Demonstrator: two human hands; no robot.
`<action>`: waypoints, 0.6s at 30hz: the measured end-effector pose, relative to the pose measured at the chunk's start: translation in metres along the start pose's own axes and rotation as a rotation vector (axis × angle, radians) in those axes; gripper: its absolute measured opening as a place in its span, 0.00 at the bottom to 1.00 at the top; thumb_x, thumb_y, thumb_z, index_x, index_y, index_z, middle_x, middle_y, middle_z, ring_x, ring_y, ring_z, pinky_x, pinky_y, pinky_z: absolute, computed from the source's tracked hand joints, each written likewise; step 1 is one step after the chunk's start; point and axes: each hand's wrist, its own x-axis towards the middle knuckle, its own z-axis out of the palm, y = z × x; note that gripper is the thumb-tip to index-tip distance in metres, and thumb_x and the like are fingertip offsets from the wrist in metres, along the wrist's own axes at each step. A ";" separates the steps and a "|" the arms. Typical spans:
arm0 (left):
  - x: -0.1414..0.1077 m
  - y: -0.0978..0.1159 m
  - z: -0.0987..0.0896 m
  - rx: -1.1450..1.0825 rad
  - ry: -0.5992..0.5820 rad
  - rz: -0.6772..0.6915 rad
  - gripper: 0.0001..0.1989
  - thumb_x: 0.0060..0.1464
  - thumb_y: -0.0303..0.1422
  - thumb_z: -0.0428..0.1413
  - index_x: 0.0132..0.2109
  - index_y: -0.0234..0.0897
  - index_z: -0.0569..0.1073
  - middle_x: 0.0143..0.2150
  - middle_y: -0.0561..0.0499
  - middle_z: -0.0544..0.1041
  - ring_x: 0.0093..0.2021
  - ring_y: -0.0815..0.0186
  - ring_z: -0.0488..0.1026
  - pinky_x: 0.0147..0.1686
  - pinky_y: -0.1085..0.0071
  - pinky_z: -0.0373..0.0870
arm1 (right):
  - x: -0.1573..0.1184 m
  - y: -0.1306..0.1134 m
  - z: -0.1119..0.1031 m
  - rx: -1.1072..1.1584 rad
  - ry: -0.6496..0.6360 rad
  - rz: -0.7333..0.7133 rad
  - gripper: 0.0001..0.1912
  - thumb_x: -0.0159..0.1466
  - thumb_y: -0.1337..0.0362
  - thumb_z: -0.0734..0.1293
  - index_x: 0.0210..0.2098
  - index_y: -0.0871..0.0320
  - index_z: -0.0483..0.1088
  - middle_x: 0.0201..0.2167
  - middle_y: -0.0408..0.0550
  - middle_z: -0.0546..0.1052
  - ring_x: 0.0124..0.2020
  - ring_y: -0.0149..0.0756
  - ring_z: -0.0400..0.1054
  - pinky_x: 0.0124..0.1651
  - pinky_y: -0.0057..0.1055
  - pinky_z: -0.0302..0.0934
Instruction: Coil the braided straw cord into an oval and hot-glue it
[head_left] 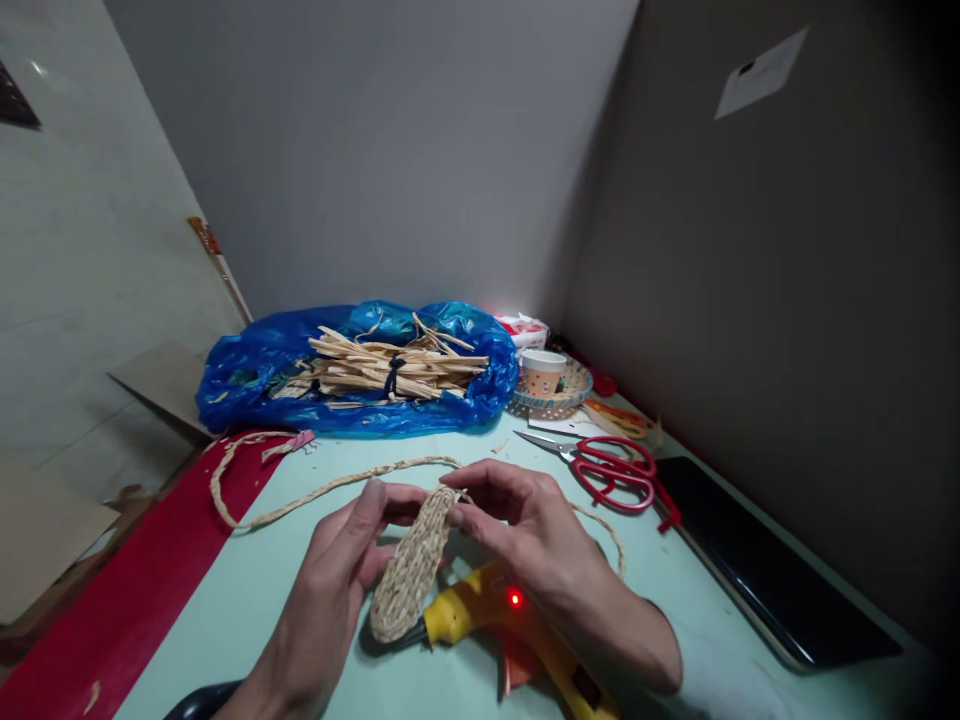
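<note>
Both hands hold a woven straw disc [414,565] on edge above the near middle of the table [247,590]: the left hand [337,580] pinches its left rim, the right hand [525,540] pinches the top. A braided cord [315,492] trails from the disc toward the left edge. Under the hands lies a yellow glue gun [480,612] with a red light on. Red scissors [611,470] and a dark tablet [757,565] lie near the right edge. A blue bag [255,375] holding a straw bundle [390,368] sits at the far edge, a paper cup [541,372] in a small basket [574,392] beside it. Grey walls meet behind.
</note>
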 end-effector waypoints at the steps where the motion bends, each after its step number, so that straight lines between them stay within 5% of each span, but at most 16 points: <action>1: 0.002 0.000 -0.003 0.044 0.036 0.043 0.16 0.57 0.44 0.58 0.40 0.36 0.80 0.46 0.45 0.81 0.48 0.55 0.75 0.40 0.68 0.76 | 0.002 0.001 -0.002 0.024 0.015 0.017 0.12 0.61 0.60 0.70 0.43 0.59 0.77 0.33 0.49 0.81 0.35 0.41 0.74 0.38 0.36 0.67; 8: 0.026 0.008 -0.028 0.150 0.282 0.221 0.16 0.43 0.44 0.67 0.29 0.38 0.74 0.27 0.56 0.74 0.28 0.69 0.70 0.29 0.76 0.72 | 0.013 -0.007 -0.018 0.160 0.081 0.072 0.17 0.56 0.55 0.75 0.38 0.60 0.77 0.31 0.47 0.79 0.31 0.36 0.72 0.37 0.33 0.67; 18: 0.028 -0.003 -0.031 0.371 0.157 0.277 0.20 0.50 0.45 0.62 0.21 0.38 0.66 0.11 0.63 0.57 0.11 0.76 0.53 0.15 0.78 0.46 | 0.013 0.000 -0.021 0.179 0.069 0.012 0.10 0.63 0.62 0.73 0.40 0.61 0.74 0.33 0.44 0.77 0.33 0.34 0.72 0.40 0.35 0.68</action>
